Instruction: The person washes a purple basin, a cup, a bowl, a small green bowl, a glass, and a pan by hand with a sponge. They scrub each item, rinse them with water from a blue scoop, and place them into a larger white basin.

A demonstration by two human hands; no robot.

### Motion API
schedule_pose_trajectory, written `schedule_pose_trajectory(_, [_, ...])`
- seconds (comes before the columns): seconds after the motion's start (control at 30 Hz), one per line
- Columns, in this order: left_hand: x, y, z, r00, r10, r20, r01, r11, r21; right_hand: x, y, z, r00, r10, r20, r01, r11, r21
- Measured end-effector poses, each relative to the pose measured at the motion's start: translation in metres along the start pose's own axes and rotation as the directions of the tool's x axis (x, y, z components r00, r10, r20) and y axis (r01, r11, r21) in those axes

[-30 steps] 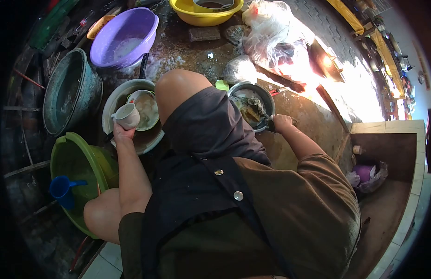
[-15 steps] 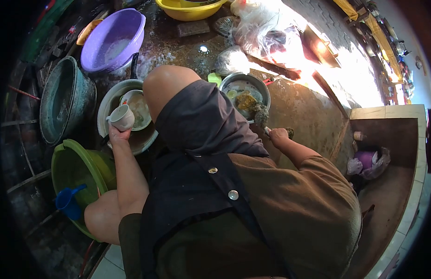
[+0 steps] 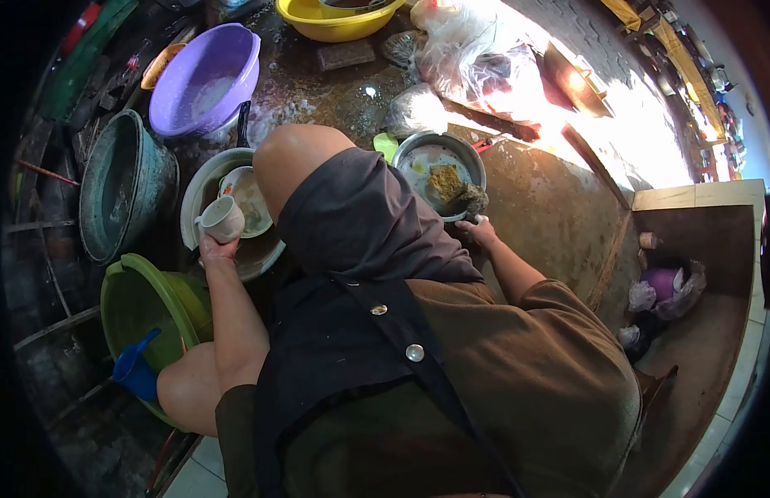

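A white cup [image 3: 224,217] is in my left hand [image 3: 219,249], its fingers closed around the lower part. Below it sits a large pale basin [image 3: 190,192] with a smaller white bowl [image 3: 256,214] inside, in cloudy water. My right hand [image 3: 483,232] has its fingers closed on a grey, bushy scouring pad [image 3: 473,200] at the near rim of a metal basin [image 3: 482,170]. White foam shows on the fingertips. A yellowish sponge [image 3: 444,183] lies inside that metal basin in sudsy water.
At the left stand a green tub [image 3: 136,278] with a blue dipper [image 3: 137,369], a dark weathered tub [image 3: 136,199] and a purple basin [image 3: 239,83]. Farther off are a yellow basin [image 3: 343,31] and clear plastic bags [image 3: 468,54]. A low tiled wall [image 3: 700,196] rises at the right.
My right hand has drawn left and up toward the metal basin's rim with the scouring pad. My left hand still holds the cup, which has tilted slightly.
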State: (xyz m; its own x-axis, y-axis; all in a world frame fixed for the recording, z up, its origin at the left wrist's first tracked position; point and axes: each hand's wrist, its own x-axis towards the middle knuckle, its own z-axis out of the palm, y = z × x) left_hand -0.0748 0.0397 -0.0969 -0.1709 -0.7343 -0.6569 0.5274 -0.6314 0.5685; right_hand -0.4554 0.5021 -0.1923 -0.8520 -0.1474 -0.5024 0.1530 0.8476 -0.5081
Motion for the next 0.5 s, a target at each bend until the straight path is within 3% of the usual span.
schedule_pose_trajectory(0.03, [0.000, 0.001, -0.001, 1.000, -0.007, 0.017, 0.007, 1.000, -0.005, 0.000, 0.002, 0.001, 1.000, -0.001, 0.000, 0.001, 1.000, 0.001])
schedule_pose_trajectory(0.07, [0.001, 0.000, -0.002, 0.999, -0.014, 0.035, 0.015, 1.000, -0.011, 0.000, 0.004, 0.002, 0.992, -0.035, 0.120, -0.009, 0.939, 0.344])
schedule_pose_trajectory(0.1, [-0.001, 0.001, -0.001, 0.999, -0.013, 0.035, 0.013, 1.000, -0.012, 0.002, 0.005, 0.003, 0.969, -0.107, 0.221, -0.062, 0.765, 0.641])
schedule_pose_trajectory(0.23, [0.002, 0.001, -0.004, 1.000, -0.015, 0.011, 0.015, 1.000, -0.009, 0.016, 0.016, -0.003, 0.988, -0.027, 0.153, -0.083, 0.740, 0.667])
schedule_pose_trajectory(0.3, [0.001, 0.000, -0.006, 1.000, -0.015, 0.023, 0.016, 1.000, -0.017, 0.020, 0.012, -0.015, 0.994, -0.100, 0.050, 0.023, 0.624, 0.781])
schedule_pose_trajectory(0.33, [-0.004, 0.000, -0.001, 1.000, -0.016, 0.007, 0.016, 1.000, -0.015, 0.019, 0.002, -0.024, 0.969, -0.248, 0.003, 0.164, 0.650, 0.742])
schedule_pose_trajectory(0.37, [-0.007, 0.000, 0.004, 1.000, -0.017, -0.007, 0.017, 1.000, -0.012, 0.016, -0.009, -0.034, 0.969, -0.247, -0.002, 0.167, 0.650, 0.741])
schedule_pose_trajectory(0.43, [-0.001, -0.002, -0.003, 1.000, -0.004, -0.031, 0.004, 1.000, -0.008, 0.010, -0.030, -0.051, 0.940, -0.320, 0.119, 0.195, 0.789, 0.582])
schedule_pose_trajectory(0.47, [0.007, -0.003, -0.005, 0.999, 0.011, -0.048, -0.011, 1.000, -0.004, 0.005, -0.040, -0.051, 0.943, -0.320, 0.088, 0.218, 0.797, 0.563])
schedule_pose_trajectory(0.5, [0.024, -0.003, -0.019, 0.998, -0.026, 0.058, 0.029, 0.999, -0.040, 0.001, -0.048, -0.052, 0.943, -0.327, 0.057, 0.250, 0.813, 0.526])
